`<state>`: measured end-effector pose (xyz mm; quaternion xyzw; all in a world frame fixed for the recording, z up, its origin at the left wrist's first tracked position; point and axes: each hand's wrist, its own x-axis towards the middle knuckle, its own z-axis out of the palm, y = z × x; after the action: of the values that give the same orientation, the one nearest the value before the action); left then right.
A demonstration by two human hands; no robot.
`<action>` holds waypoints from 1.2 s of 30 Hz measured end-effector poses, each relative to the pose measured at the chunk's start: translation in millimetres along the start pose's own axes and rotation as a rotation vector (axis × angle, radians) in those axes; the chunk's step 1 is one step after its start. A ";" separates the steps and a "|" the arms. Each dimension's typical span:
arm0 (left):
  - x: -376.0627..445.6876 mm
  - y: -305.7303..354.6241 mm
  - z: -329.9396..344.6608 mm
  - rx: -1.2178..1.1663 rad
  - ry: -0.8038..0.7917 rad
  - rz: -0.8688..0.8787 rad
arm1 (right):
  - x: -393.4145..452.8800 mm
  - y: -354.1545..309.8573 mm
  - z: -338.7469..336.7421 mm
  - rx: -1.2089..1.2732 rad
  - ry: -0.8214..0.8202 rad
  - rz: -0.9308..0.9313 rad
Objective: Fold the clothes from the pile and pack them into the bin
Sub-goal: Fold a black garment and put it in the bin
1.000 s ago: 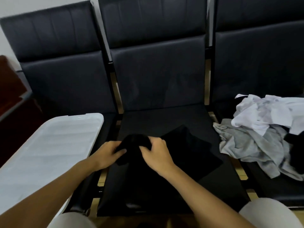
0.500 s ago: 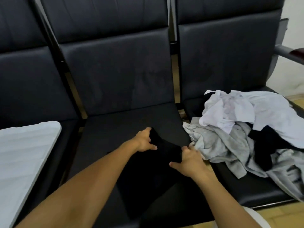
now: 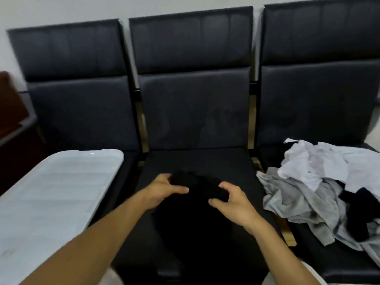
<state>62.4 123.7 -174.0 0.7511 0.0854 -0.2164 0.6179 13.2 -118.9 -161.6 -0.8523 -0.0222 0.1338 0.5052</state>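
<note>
On the middle black seat (image 3: 197,161), left hand (image 3: 164,189) and right hand (image 3: 232,202) each pinch the black garment (image 3: 197,212).

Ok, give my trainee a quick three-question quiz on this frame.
1. True or false: both hands grip the black garment on the middle seat.
2. Which side of that seat holds the unfolded pile: the person's A) left or B) right?
3. Fill in: the white lidded bin sits on the person's ____ side.

Key: 1. True: left hand and right hand both pinch its top edge. 2. B. 3. Left.
</note>
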 end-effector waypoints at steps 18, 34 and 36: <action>-515.0 -219.4 -180.7 0.108 0.902 0.042 | -144.2 -216.3 345.4 -0.582 -0.776 -0.899; -485.5 -337.7 -121.5 0.407 0.599 -0.179 | -126.0 -136.7 417.7 -1.225 -1.030 -0.655; -471.5 -328.2 -124.8 0.425 0.651 -0.147 | -117.2 -140.9 408.7 -1.156 -0.953 -0.663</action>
<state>-460.5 382.5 -245.7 0.8834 0.2838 -0.0233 0.3721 -188.3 279.2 -200.8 -0.7788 -0.5509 0.2929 -0.0643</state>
